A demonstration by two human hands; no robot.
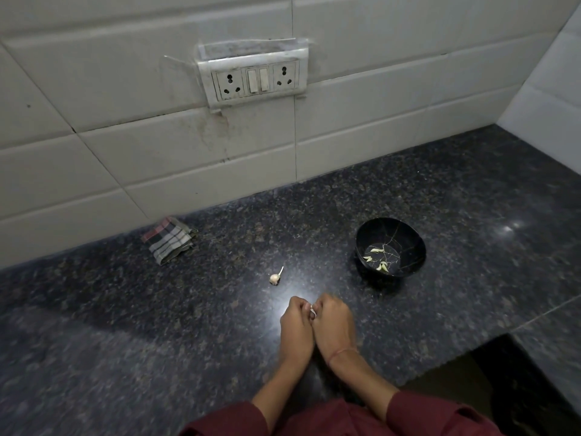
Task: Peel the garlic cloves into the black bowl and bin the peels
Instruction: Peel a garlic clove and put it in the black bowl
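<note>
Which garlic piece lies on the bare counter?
The small stalked garlic piece, alone to the left of the black bowl. The peeled cloves lie inside the bowl, and a garlic bit is pinched between the left hand and right hand.

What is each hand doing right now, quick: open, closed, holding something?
Left hand: curled, pinching a small white garlic piece, mostly hidden between the hands.
Right hand: curled, pinching the same garlic piece.

Maroon sleeves (440, 415), orange wrist thread (343, 352)
</note>
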